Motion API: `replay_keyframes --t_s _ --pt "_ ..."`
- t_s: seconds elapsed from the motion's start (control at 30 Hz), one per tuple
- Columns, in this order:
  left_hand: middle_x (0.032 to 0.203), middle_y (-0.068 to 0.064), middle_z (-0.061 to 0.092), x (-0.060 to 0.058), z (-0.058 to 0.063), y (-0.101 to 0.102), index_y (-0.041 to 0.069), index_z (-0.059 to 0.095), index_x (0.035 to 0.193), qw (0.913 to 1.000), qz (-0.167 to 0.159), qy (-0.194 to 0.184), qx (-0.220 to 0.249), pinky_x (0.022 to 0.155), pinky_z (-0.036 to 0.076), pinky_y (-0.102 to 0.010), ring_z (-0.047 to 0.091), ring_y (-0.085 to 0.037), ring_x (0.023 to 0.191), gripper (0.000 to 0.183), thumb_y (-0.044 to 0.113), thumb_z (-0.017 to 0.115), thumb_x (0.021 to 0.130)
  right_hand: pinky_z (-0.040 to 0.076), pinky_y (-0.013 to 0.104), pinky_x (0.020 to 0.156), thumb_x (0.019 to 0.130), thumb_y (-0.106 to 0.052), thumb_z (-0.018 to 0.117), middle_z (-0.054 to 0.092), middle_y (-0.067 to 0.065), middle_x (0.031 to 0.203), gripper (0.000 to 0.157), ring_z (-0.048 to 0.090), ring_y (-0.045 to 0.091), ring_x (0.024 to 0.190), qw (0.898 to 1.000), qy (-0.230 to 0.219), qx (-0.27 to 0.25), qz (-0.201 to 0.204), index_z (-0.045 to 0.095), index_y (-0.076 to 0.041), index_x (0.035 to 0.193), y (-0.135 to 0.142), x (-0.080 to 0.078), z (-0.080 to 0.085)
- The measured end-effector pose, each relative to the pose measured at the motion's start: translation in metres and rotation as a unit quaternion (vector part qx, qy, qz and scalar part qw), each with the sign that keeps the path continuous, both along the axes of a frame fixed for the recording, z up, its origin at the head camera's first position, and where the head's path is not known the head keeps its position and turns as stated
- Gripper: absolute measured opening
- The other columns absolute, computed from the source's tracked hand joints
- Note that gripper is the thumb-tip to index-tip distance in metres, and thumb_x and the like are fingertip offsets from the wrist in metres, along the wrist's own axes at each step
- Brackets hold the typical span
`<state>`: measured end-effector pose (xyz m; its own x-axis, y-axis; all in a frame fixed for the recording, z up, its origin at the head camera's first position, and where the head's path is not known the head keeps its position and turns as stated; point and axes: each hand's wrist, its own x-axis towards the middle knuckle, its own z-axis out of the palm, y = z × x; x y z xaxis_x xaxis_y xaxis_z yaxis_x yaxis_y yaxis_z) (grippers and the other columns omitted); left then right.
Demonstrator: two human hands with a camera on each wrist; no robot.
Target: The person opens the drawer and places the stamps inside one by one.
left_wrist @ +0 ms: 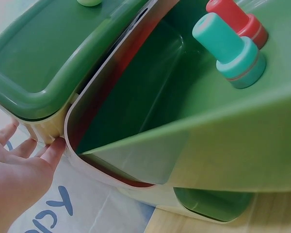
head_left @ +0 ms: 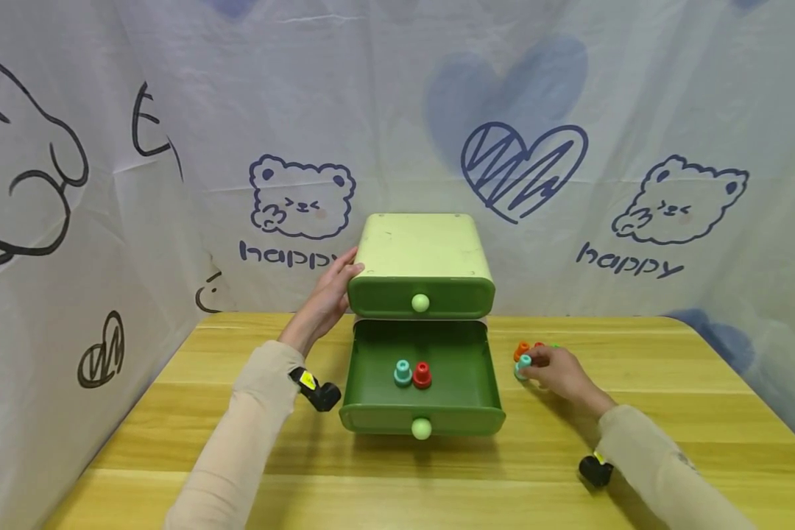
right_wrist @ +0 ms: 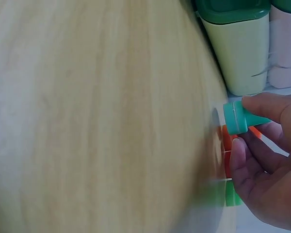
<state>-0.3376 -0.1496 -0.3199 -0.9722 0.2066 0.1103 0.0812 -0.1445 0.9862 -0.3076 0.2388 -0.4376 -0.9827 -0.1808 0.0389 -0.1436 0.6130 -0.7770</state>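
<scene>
A small drawer cabinet (head_left: 424, 246) has a pale green top and dark green drawer fronts. Against its upper left side rests my left hand (head_left: 331, 294), its fingertips on the side wall in the left wrist view. Below, a green drawer (head_left: 450, 383) is pulled out, holding a teal stamp (head_left: 403, 374) and a red stamp (head_left: 422, 376), both upright. My right hand (head_left: 563, 374), right of the cabinet, pinches another peg-shaped teal stamp (right_wrist: 236, 117) between thumb and fingers. Partly hidden behind that hand stand an orange stamp (head_left: 521, 351), a red one (head_left: 539, 344) and a green one (right_wrist: 231, 194).
The wooden table (head_left: 669, 383) carries the cabinet near its back edge. A white cloth (head_left: 397, 110) with bear and heart drawings hangs behind. The drawer's front, with a round knob (head_left: 421, 428), juts toward me between my arms.
</scene>
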Motion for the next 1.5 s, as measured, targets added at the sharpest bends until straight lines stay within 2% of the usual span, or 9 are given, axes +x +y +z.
replay_keyframes --t_s 0.2,0.4,0.5,0.8,1.03,1.3,1.5 --pt "0.16 -0.009 0.013 0.0 0.0 0.001 0.011 0.015 0.156 1.0 0.001 -0.002 0.002 0.112 0.03 -0.04 0.029 -0.029 0.138 0.071 0.024 0.049 0.095 0.053 0.031 0.066 0.087 -0.011 0.069 0.066 0.01 0.095 0.022 0.059 0.021 0.084 1.0 -0.001 0.004 0.004 0.066 0.004 0.103 -0.001 0.001 0.007" --pt "0.16 -0.01 0.012 -0.001 0.001 0.0 0.009 0.014 0.155 1.0 0.001 0.007 0.004 0.112 0.03 -0.039 0.028 -0.029 0.139 0.071 0.023 0.048 0.095 0.053 0.037 0.078 0.088 -0.01 0.069 0.068 0.011 0.096 0.022 0.062 0.026 0.089 0.998 0.042 0.022 0.029 0.067 0.006 0.103 -0.004 0.003 0.024" --pt "0.16 -0.011 0.012 -0.002 0.0 0.0 0.009 0.013 0.155 0.9999 0.001 0.009 0.007 0.112 0.03 -0.039 0.027 -0.029 0.139 0.071 0.022 0.048 0.094 0.053 0.039 0.079 0.088 -0.012 0.07 0.069 0.012 0.097 0.025 0.063 0.027 0.09 0.997 0.057 0.03 0.04 0.067 0.006 0.104 -0.006 0.003 0.034" --pt "0.16 -0.01 0.012 -0.001 0.0 -0.001 0.009 0.013 0.155 0.9999 0.002 0.003 0.01 0.112 0.03 -0.039 0.027 -0.029 0.139 0.072 0.022 0.048 0.094 0.054 0.042 0.08 0.088 -0.018 0.07 0.069 0.011 0.099 0.029 0.063 0.028 0.093 0.995 0.058 0.041 0.063 0.068 0.004 0.107 -0.013 0.006 0.054" --pt "0.16 -0.011 0.012 -0.002 -0.001 -0.001 0.009 0.013 0.155 1.0 0.001 0.006 0.007 0.113 0.029 -0.039 0.026 -0.028 0.14 0.072 0.023 0.048 0.094 0.052 0.034 0.071 0.089 -0.021 0.07 0.067 0.003 0.092 0.028 0.062 0.02 0.083 0.994 0.059 0.045 0.082 0.068 0.001 0.107 -0.018 0.013 0.068" --pt "0.16 -0.011 0.012 0.0 0.0 0.0 0.008 0.013 0.155 1.0 0.003 0.004 0.008 0.113 0.029 -0.039 0.025 -0.029 0.14 0.072 0.022 0.048 0.094 0.055 0.033 0.067 0.088 -0.021 0.071 0.066 0.007 0.095 0.029 0.061 0.024 0.085 0.995 0.044 0.042 0.084 0.068 0.001 0.107 -0.026 0.017 0.086" --pt "0.16 -0.011 0.012 0.0 0.0 0.002 0.009 0.013 0.156 1.0 0.003 0.002 0.008 0.112 0.03 -0.039 0.027 -0.029 0.139 0.072 0.022 0.048 0.094 0.054 0.032 0.066 0.088 -0.022 0.071 0.066 0.007 0.096 0.027 0.06 0.023 0.086 0.992 0.06 0.057 0.099 0.069 -0.001 0.105 -0.029 0.02 0.099"
